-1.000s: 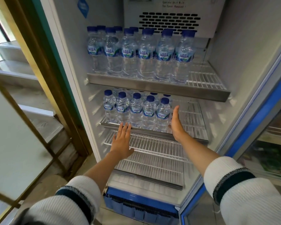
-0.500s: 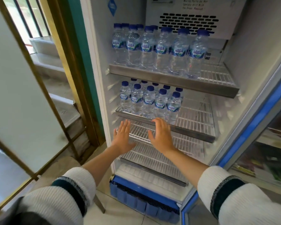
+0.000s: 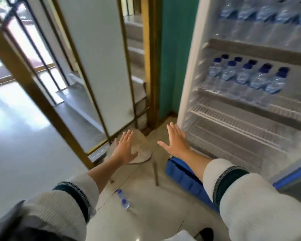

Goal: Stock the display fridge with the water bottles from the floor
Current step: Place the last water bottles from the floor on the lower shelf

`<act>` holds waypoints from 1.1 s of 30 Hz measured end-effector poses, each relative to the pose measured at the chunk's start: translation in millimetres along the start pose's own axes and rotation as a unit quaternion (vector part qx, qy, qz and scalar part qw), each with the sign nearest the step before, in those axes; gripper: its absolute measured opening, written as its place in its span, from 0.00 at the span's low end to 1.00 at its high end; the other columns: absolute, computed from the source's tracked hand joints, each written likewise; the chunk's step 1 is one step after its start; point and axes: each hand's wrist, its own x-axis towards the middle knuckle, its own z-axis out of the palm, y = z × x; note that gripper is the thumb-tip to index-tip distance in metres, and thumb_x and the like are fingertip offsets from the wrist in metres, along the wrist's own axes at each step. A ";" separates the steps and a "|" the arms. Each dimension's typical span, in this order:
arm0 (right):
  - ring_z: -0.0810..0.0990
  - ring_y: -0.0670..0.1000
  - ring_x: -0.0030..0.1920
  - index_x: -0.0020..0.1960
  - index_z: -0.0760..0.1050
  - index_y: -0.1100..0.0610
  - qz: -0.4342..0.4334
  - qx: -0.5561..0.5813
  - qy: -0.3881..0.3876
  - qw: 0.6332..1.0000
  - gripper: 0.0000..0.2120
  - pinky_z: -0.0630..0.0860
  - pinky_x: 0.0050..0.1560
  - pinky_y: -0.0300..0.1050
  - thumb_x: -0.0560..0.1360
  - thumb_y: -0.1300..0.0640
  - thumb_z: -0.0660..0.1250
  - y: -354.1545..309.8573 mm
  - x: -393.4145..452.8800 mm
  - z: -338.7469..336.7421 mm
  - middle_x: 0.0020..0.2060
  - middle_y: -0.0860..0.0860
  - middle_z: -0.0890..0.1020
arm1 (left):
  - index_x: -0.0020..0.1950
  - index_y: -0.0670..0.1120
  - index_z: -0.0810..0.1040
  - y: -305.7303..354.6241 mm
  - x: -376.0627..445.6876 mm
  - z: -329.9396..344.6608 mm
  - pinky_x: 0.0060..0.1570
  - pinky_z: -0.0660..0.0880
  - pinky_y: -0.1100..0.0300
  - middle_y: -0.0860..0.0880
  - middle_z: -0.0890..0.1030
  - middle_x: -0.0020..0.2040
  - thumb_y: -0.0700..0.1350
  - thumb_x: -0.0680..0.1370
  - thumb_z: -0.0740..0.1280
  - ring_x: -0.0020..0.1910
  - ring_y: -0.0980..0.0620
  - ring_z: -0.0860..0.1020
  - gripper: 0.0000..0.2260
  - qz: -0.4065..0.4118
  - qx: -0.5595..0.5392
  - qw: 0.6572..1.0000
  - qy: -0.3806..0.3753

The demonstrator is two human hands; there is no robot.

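The open display fridge [image 3: 186, 87] fills the right side, blurred by motion. A row of blue-capped water bottles [image 3: 247, 77] stands on its middle shelf, and more bottles [image 3: 268, 13] line the top shelf. Its lower wire shelves [image 3: 233, 129] are bare. Two small water bottles [image 3: 123, 199] stand on the tiled floor near my left sleeve. My left hand [image 3: 123, 148] hovers flat with fingers spread, holding nothing, over a pale round mat. My right hand [image 3: 176, 140], also spread and bare, hangs in front of the fridge's lower left corner.
A gold-framed glass door [image 3: 94, 70] and stairs stand to the left of the fridge. A pale round mat [image 3: 142, 150] lies on the floor by the door. A dark thin bar [image 3: 155, 173] lies beside the fridge's blue base grille [image 3: 181, 174].
The view has swung left and down, away from the shelves toward the floor. Both hands have dropped from the fridge's shelf edge to in front of its base, still holding nothing.
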 end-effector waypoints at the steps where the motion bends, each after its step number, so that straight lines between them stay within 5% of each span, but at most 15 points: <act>1: 0.43 0.55 0.78 0.79 0.44 0.56 -0.006 0.005 -0.009 1.000 0.42 0.44 0.76 0.57 0.77 0.33 0.55 -20.3 -6.4 13.6 0.78 0.54 0.45 | 0.80 0.48 0.45 -19.5 -16.0 -0.1 0.74 0.40 0.39 0.48 0.44 0.80 0.52 0.76 0.69 0.78 0.47 0.41 0.42 -0.012 -0.003 1.000 -0.003; 9: 0.44 0.53 0.78 0.79 0.42 0.54 -0.059 0.043 -0.123 0.990 0.40 0.44 0.76 0.57 0.78 0.42 0.61 -153.0 -32.3 101.7 0.79 0.51 0.46 | 0.79 0.49 0.51 -137.0 -127.8 0.1 0.74 0.42 0.39 0.46 0.52 0.80 0.52 0.76 0.69 0.79 0.44 0.47 0.38 -0.099 -0.019 0.994 -0.029; 18: 0.47 0.53 0.78 0.79 0.41 0.53 -0.027 0.055 -0.228 0.972 0.39 0.50 0.75 0.56 0.78 0.48 0.63 -155.9 -37.8 186.3 0.79 0.51 0.48 | 0.78 0.48 0.56 -190.9 -141.2 69.7 0.76 0.52 0.45 0.47 0.59 0.78 0.48 0.77 0.69 0.77 0.46 0.57 0.34 -0.168 -0.055 0.982 -0.067; 33: 0.53 0.54 0.77 0.79 0.43 0.52 -0.053 0.056 -0.331 0.941 0.41 0.54 0.74 0.53 0.76 0.44 0.64 -62.1 11.9 540.6 0.78 0.52 0.53 | 0.76 0.46 0.61 -320.9 -52.2 414.0 0.73 0.60 0.47 0.46 0.68 0.73 0.47 0.76 0.70 0.72 0.47 0.66 0.31 -0.233 -0.108 0.961 -0.102</act>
